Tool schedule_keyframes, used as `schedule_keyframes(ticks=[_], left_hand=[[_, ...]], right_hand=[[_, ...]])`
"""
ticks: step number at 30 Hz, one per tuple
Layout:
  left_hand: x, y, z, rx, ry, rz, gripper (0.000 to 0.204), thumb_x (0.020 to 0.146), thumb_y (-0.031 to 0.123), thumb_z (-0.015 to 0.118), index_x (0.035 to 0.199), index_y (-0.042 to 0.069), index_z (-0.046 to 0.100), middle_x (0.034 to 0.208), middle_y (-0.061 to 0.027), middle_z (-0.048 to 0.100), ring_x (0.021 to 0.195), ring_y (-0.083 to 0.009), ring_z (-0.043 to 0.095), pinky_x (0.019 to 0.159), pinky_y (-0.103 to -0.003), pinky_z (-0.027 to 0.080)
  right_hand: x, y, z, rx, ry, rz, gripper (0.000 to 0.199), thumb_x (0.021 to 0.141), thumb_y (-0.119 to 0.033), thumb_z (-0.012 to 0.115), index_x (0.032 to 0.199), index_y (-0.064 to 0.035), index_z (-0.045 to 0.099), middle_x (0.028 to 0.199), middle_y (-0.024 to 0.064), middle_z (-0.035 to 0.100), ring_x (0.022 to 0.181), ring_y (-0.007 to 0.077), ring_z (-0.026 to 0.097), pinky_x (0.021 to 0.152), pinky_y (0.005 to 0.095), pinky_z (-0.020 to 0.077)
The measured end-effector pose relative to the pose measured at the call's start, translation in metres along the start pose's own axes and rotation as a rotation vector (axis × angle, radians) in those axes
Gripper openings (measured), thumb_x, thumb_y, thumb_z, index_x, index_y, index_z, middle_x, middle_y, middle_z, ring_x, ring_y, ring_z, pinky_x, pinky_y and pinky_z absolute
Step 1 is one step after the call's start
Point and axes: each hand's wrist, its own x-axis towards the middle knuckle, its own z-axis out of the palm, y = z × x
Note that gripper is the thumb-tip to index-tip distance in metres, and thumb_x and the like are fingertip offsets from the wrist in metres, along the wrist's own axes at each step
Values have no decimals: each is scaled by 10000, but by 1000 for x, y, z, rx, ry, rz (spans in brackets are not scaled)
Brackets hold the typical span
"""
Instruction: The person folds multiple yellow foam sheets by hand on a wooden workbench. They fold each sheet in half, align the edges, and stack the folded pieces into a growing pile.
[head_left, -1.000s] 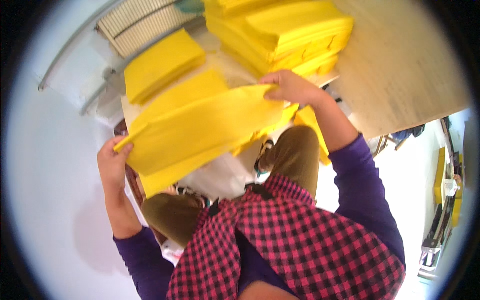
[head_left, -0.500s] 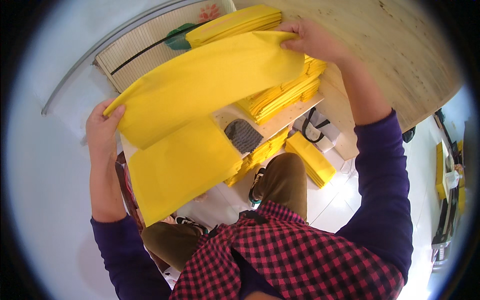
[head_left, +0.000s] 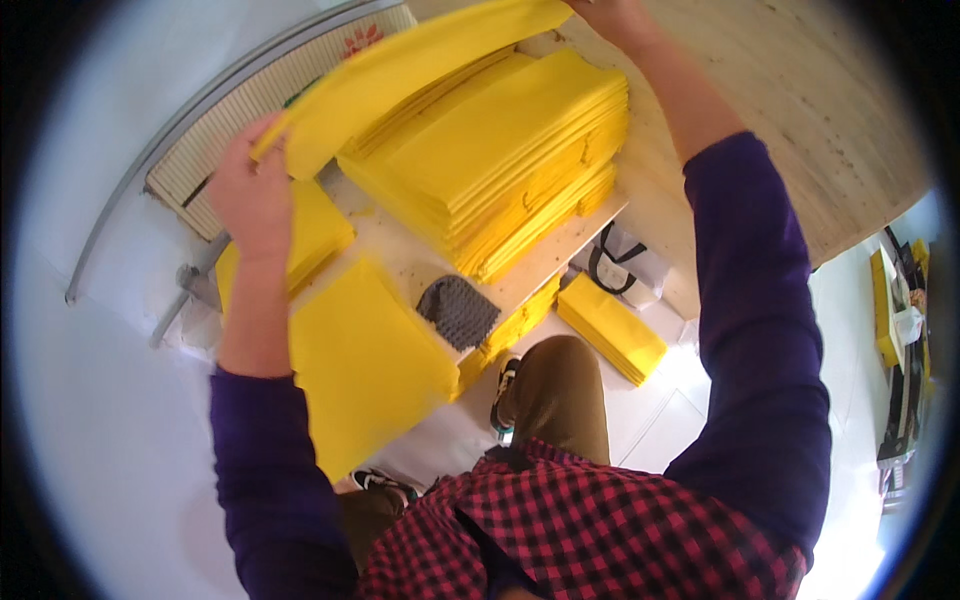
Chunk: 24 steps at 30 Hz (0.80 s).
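A long yellow fabric sheet [head_left: 400, 75] is stretched between my two hands above the far part of the work surface. My left hand [head_left: 252, 190] pinches its left end, fingers closed over the edge. At the top edge of the view my right hand [head_left: 612, 18], partly cut off, grips the other end. Just nearer than the sheet lies a tall stack of folded yellow fabric [head_left: 500, 140]. A separate flat yellow piece [head_left: 370, 370] lies nearer to me on the left, slightly blurred, beside a dark grey textured cloth [head_left: 460, 312].
A smaller yellow stack [head_left: 318, 235] lies by my left forearm. Below the wooden table edge [head_left: 570, 245] are a yellow bundle [head_left: 610, 325] on the floor and a white bag with black handles [head_left: 640, 265]. A slatted panel [head_left: 215, 165] stands at the far left.
Both hands have moved farther away and up, carrying the yellow sheet with them. The tall stack, largely covered before, now shows, as does the small stack on the left.
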Motion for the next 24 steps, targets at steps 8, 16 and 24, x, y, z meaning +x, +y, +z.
schedule_keyframes(ticks=[8, 16, 24], left_hand=[[-86, -4, 91, -295, -333, 506, 325, 663, -90, 539, 940, 25, 664, 987, -126, 671, 919, -323, 621, 815, -383, 502], [-90, -3, 93, -255, -373, 461, 374, 640, -137, 564, 968, 18, 657, 1018, -136, 669, 961, -321, 622, 841, -366, 491], [-87, 6, 86, -289, -474, 500, 394, 688, -49, 544, 1064, 16, 641, 1084, -137, 648, 1007, -336, 593, 895, -403, 459]], right_hand=[[-110, 32, 40, -6, 6, 6, 285, 706, 86, 640, 915, -100, 698, 871, 63, 667, 847, 255, 630, 747, 335, 508], [-111, 40, 33, 32, -143, 53, 310, 694, 110, 608, 912, -93, 691, 915, 83, 668, 892, 275, 621, 738, 348, 501], [-113, 52, 32, -150, -273, 22, 349, 767, 54, 540, 1063, -93, 654, 1110, 106, 642, 1063, 307, 576, 892, 358, 472]])
